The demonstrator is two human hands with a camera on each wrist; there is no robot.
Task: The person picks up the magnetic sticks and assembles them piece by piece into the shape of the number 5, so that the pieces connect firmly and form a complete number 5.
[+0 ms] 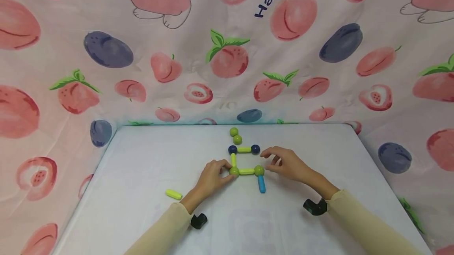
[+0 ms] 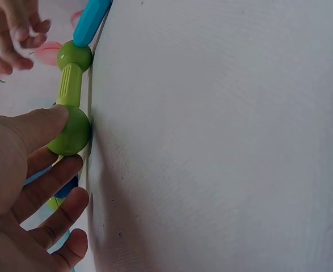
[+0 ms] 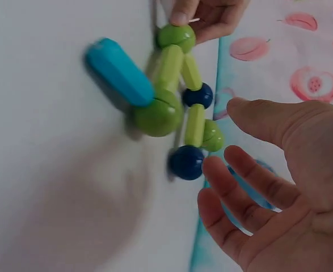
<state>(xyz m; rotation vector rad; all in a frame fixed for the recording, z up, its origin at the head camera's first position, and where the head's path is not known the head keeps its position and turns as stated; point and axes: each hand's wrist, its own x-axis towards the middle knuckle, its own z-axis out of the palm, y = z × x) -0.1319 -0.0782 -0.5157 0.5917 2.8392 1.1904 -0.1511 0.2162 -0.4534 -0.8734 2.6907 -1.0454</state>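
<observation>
My left hand [image 1: 211, 176] pinches a green ball [image 2: 72, 133] between thumb and fingers. This ball is the near-left corner of a joined shape of balls and rods on the table. A yellow-green rod [image 1: 246, 171] runs from it to a second green ball [image 1: 259, 170], from which a blue rod [image 3: 118, 71] sticks out toward me. Another yellow-green rod [image 1: 233, 159] leads away to a dark blue ball [image 1: 232, 149], and a further rod [image 1: 244, 149] ends at a second dark blue ball [image 1: 255, 149]. Just right of the shape, my right hand [image 1: 289, 164] hovers with loosely bent fingers, holding nothing.
Two loose green balls [image 1: 237, 140] lie behind the shape. A single yellow-green rod [image 1: 173, 194] rests left of my left forearm. The white table [image 1: 301, 231] meets a fruit-patterned cloth [image 1: 149, 69] at its back edge.
</observation>
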